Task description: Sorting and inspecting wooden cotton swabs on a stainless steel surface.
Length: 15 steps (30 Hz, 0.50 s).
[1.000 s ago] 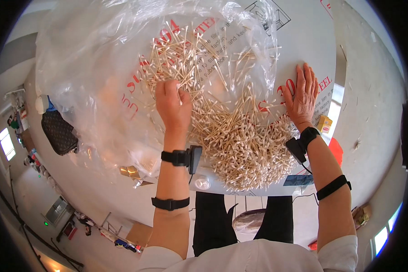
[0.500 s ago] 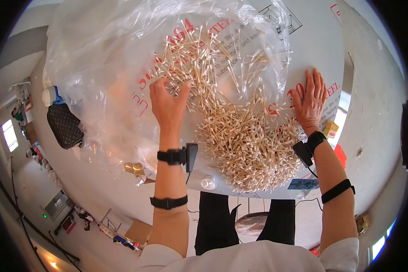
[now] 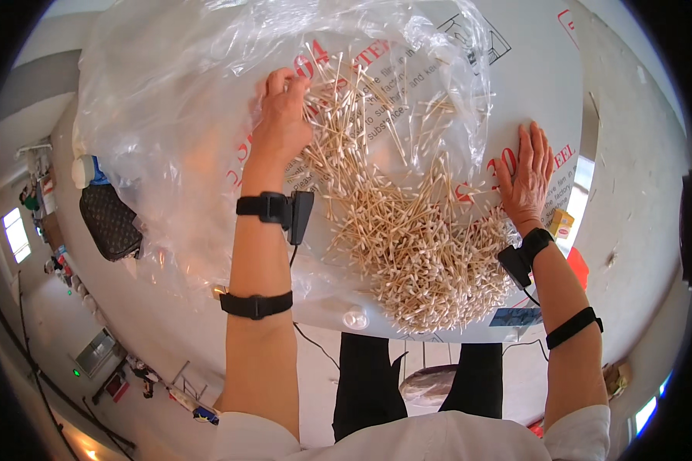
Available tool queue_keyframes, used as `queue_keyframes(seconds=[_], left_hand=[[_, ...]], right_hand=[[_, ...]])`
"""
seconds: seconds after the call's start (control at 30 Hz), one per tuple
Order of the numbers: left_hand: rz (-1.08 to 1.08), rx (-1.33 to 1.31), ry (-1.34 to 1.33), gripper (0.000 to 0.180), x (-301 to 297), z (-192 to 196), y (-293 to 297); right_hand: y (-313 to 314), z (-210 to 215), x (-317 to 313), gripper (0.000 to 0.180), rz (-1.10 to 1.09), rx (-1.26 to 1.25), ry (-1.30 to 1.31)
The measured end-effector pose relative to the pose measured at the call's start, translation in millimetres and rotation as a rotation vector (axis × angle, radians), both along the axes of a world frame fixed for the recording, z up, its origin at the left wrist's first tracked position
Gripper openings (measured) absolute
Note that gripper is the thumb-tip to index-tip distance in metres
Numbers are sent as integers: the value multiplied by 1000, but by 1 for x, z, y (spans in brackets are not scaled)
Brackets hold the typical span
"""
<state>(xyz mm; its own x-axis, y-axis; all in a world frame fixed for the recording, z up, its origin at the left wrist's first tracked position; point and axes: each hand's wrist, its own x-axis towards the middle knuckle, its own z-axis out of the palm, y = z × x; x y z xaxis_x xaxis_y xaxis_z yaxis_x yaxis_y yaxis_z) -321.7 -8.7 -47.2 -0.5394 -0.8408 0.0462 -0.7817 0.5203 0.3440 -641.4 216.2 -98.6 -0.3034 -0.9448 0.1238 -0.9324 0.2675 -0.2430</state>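
Note:
A large heap of cotton swabs (image 3: 438, 253) with white tips and pale sticks lies on the table (image 3: 546, 84). A thinner band of swabs reaches up from it toward the far side. At that band's left edge is my left hand (image 3: 283, 119), its fingers loosely bent and touching the swabs, with nothing seen gripped. Part of its palm side is hidden. My right hand (image 3: 526, 178) rests flat on the table's right side, fingers stretched out and spread, close to the heap's right edge. Clear plastic sheeting (image 3: 154, 115) lies crumpled left of the swabs.
A small clear round container (image 3: 355, 316) stands at the table's near edge. By the right edge are a yellow box (image 3: 561, 223) and a dark blue packet (image 3: 514, 316). A dark patterned bag (image 3: 109, 219) sits beyond the left side.
My left hand has moved farther up and slightly left along the swabs, its fingers now turned away from me. The far swabs sit bunched farther right. My right hand stays in place.

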Motion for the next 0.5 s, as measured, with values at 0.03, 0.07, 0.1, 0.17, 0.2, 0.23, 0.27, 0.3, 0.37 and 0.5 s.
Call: queue_keyframes(seconds=[0.03, 0.07, 0.1, 0.17, 0.2, 0.23, 0.27, 0.3, 0.37, 0.5], left_hand=[[-1, 2, 2, 41, 3, -1, 0], [-30, 43, -90, 38, 7, -1, 2], [-59, 84, -181, 36, 8, 0, 5], [-41, 174, -254, 34, 6, 5, 26], [-18, 251, -343, 32, 7, 13, 36], [-20, 252, -340, 32, 10, 14, 47], [-32, 163, -164, 29, 11, 10, 60], [-41, 74, 6, 26, 10, 11, 67], [-16, 6, 2, 24, -1, 6, 75], [-7, 21, -98, 25, 6, -10, 77]], right_hand=[[1, 0, 0, 67, -1, 2, 2], [1, -1, 0, 67, -5, 6, 1], [1, -1, -1, 67, -9, 11, 3], [5, -2, -5, 67, -13, 18, 18], [4, 0, -6, 67, -14, 13, 17], [4, 0, -6, 67, -16, 14, 20], [5, 1, -7, 67, -17, 21, 25], [4, 0, -5, 67, -17, 27, 24], [4, 0, -4, 67, -11, 20, 18], [0, 0, 1, 68, 2, -3, -4]])
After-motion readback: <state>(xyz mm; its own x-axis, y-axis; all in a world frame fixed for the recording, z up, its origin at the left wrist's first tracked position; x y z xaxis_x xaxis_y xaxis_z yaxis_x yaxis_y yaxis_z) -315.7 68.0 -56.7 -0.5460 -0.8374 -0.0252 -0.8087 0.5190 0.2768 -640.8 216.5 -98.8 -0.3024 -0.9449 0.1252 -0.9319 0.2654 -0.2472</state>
